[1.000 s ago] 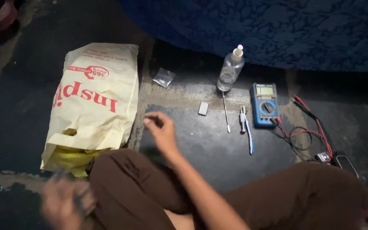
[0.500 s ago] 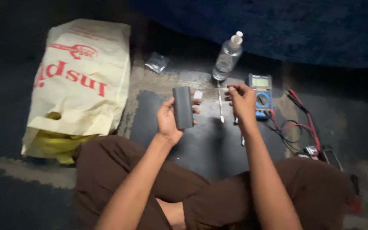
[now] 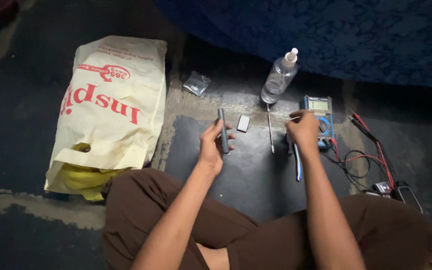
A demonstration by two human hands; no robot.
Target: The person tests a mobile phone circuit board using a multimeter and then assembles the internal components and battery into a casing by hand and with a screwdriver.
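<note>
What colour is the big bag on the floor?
The bag is pale cream-yellow with red printing, seen in the head view.

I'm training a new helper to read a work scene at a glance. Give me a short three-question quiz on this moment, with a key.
1. True or false: the left hand holds a slim grey device edge-on above the dark mat.
2. What is the right hand closest to?
A. the cream plastic bag
B. the blue multimeter
C. the small clear packet
3. Fill in: the clear bottle has a ____ cap.

Key
1. True.
2. B; the hand lies over the meter's left side, next to a blue-handled tool.
3. White.
</note>
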